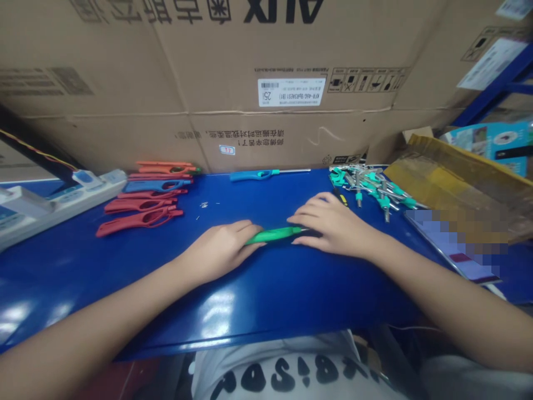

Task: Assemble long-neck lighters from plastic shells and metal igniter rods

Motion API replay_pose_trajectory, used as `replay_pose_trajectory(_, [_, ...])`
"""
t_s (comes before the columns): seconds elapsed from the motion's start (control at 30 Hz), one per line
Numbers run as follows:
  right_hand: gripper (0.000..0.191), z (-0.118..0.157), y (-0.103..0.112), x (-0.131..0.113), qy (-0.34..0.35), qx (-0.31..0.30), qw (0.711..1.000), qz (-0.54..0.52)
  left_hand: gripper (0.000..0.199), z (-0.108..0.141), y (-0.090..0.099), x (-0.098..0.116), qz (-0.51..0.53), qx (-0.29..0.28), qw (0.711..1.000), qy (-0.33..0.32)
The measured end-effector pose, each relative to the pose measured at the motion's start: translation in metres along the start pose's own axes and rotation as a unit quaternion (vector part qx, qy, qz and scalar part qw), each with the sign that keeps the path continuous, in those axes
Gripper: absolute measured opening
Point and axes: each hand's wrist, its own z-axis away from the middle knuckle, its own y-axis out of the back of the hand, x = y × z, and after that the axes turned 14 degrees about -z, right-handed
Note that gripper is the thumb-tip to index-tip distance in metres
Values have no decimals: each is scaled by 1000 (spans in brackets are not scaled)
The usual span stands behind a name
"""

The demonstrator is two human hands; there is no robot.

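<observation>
A green lighter-shaped piece lies level between my hands above the blue table. My left hand is closed round its left end. At its right end, my right hand has its fingers curled round a thin metal rod that comes out of the green body; most of the rod is hidden by the fingers. Beyond my hands lies a blue lighter with a long metal tube pointing right.
Red, blue and orange handles are stacked at the left, beside a white power strip. Metal tubes with teal parts are heaped at the right, near a taped box. A large cardboard box stands behind the blue table.
</observation>
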Motion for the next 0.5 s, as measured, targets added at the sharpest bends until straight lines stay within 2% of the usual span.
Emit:
replay_pose_trajectory(0.13, [37, 12, 19, 28, -74, 27, 995, 59, 29, -1, -1, -15, -5, 24, 1000, 19])
replay_pose_trajectory(0.27, [17, 20, 29, 49, -89, 48, 992, 79, 29, -3, 1, -24, -10, 41, 999, 32])
replay_pose_trajectory(0.37, [17, 18, 23, 46, -59, 53, 996, 44, 29, -2, 2, -22, -14, 41, 999, 32])
replay_pose_trajectory(0.5, [30, 9, 4, 22, -20, 23, 999, -41, 31, -1, 0, -13, -45, 51, 998, 6])
